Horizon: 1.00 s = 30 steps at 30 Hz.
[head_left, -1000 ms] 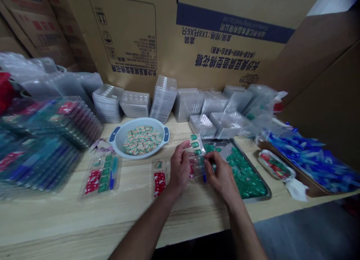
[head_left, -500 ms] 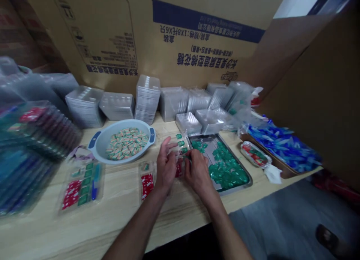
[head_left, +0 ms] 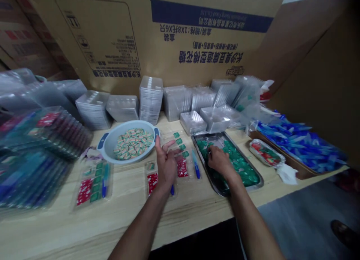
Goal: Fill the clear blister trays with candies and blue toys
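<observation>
My right hand [head_left: 221, 161] reaches into a metal tray [head_left: 254, 185], its bent fingers closed on a small green packet among many green packets [head_left: 236, 158]. Over the table, my left hand [head_left: 167, 164] is held with thumb and fingers apart, and no held thing shows. Just right of it lies a clear plastic blister tray [head_left: 189, 177] with a column of green packets, a red packet [head_left: 182, 167] and a blue plastic knife-like piece [head_left: 196, 164]. Another filled blister tray, with a red packet [head_left: 152, 182], lies partly hidden behind my left hand and forearm.
A light blue basin [head_left: 101, 155] holds small striped packets. Stacked clear trays [head_left: 151, 98] line the cardboard wall. Filled trays [head_left: 60, 136] are piled left, with one [head_left: 92, 187] apart. Right are a foil-edged container [head_left: 266, 155] and a box of blue pieces [head_left: 303, 147].
My right hand has moved right, from beside my left hand to the green packets in the metal tray. My left hand stays near the blister trays. The view has shifted slightly.
</observation>
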Tool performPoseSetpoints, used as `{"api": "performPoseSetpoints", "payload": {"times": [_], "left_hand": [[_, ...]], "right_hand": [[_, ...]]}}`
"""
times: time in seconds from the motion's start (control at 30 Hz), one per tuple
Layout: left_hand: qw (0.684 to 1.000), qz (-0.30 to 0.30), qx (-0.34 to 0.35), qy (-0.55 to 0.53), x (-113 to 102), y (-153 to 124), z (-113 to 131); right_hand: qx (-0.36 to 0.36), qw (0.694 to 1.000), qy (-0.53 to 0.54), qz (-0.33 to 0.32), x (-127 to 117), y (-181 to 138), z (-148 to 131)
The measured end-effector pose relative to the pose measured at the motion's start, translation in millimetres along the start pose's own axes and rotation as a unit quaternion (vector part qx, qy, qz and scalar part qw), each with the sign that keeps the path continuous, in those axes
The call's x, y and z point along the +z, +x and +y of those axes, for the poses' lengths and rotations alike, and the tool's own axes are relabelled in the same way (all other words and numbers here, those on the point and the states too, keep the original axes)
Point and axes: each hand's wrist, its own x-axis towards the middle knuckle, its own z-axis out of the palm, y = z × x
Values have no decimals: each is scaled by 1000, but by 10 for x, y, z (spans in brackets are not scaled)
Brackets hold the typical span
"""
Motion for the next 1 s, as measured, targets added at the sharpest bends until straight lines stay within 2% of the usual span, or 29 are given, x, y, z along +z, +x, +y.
{"api": "performPoseSetpoints", "payload": {"times": [0.13,0.23,0.3,0.37,0.43,0.47,0.57,0.63,0.77,0.87,1.0], "left_hand": [[999,8,-27,-18,14,5,23],[999,16,-45,-26,27,9,30],[998,16,-48,-27,31,12,20],[998,8,-49,-26,31,10,2],[999,-7,-48,-21,27,-2,-19],[998,-16,-49,-18,25,-14,-27],[998,-39,-45,14,29,-67,-36],[996,-60,-9,70,40,-106,-27],[975,-137,83,154,68,-148,2],[968,-178,103,147,73,-138,17],[965,-194,109,139,54,-105,24]], "right_hand": [[18,999,25,-13,-4,5,6],[42,989,133,40,7,-28,75],[44,955,277,98,16,-71,115],[22,894,425,143,14,-125,124],[5,835,528,156,-13,-177,92],[3,815,560,152,-36,-200,63],[6,782,610,127,-137,-267,-76],[0,763,637,110,-210,-318,-204],[-45,755,653,50,-311,-420,-496],[-76,757,649,23,-335,-448,-658],[-72,750,658,8,-351,-433,-719]]}}
